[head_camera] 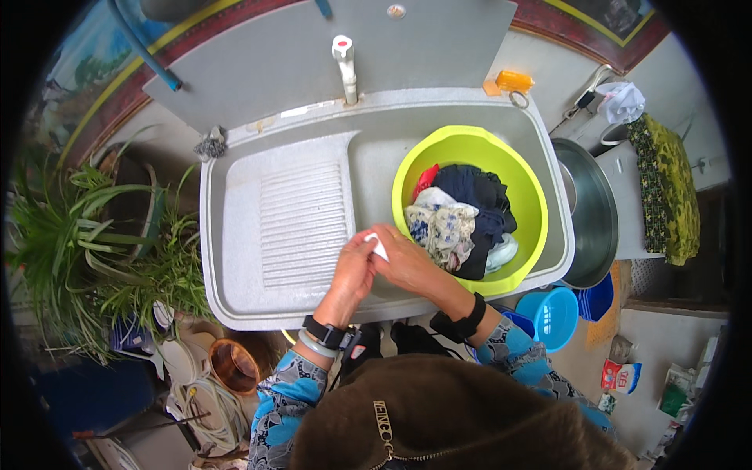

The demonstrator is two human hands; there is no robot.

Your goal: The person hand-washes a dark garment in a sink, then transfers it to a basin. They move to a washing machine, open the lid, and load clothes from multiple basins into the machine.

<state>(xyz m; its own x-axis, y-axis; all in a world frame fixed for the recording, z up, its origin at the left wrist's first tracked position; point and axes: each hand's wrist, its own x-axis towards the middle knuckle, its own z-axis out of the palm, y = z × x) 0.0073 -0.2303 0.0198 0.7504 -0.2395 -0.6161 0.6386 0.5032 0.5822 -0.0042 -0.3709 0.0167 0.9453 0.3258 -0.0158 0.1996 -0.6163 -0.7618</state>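
Observation:
My left hand (353, 267) and my right hand (405, 261) meet over the front part of the sink, close to the washboard's right edge. Between their fingers is a small white object (377, 247), perhaps a bit of cloth or soap; the fingers cover much of it. Beside my right hand, a lime-green plastic basin (531, 176) stands in the sink's deep side. Inside the basin lie a dark navy garment (461, 183), a floral cloth (437, 226), a red piece (425, 181) and a pale piece (502, 252). Ridges of the moulded washboard (302, 223) fill the left side.
A tap (346, 70) rises at the grey sink's (210, 282) back edge. Orange soap (514, 80) and a steel scourer (210, 144) sit on the back corners. Leafy plants (88, 235) crowd the left. A metal basin (596, 223) and blue bucket (549, 317) stand right.

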